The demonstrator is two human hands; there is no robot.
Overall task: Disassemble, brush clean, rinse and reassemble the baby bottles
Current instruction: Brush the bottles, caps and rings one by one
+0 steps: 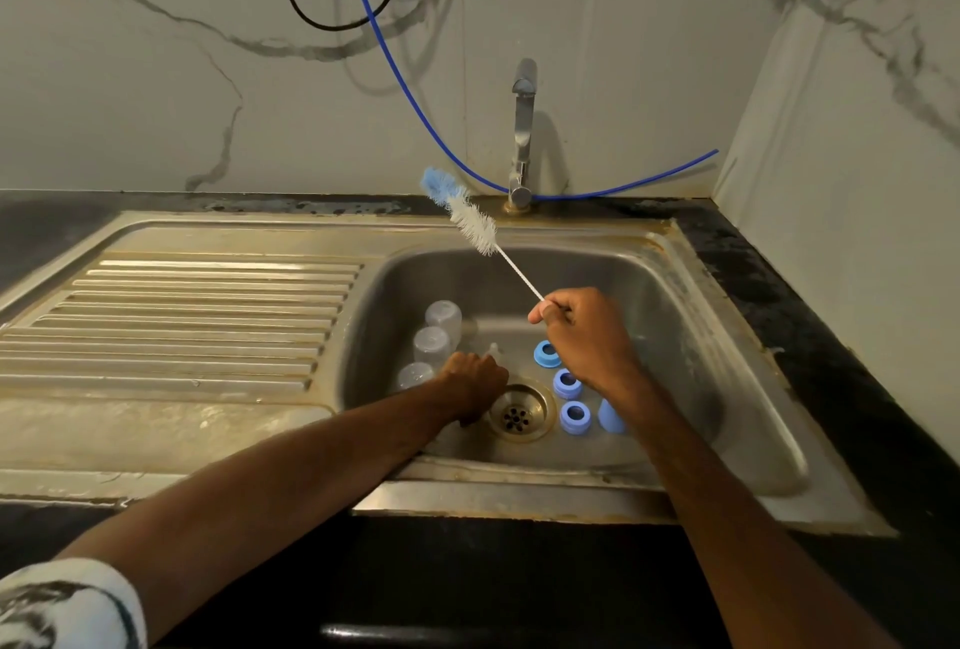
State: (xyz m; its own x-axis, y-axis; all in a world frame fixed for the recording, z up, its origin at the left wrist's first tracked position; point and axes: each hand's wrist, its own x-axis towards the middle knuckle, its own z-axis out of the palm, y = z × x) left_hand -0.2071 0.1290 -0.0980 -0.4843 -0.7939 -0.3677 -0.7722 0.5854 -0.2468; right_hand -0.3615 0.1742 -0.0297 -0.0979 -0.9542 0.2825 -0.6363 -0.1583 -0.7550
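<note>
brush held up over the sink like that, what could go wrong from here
The right hand pinches the brush by its thin wire end, so the bristle head may wobble or flick drops. The blue rings lie loose beside the drain; a nudge could push them onto it.

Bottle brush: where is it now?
Head view, mid-frame: the right hand grips the bottle brush by its wire handle above the sink, bristles raised up-left beside the tap base.

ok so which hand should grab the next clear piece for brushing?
Left. The left hand is low in the sink, beside the clear bottle parts; whether it holds anything is hidden. The right hand pinches the brush by its handle, bristles raised above the basin.
</note>
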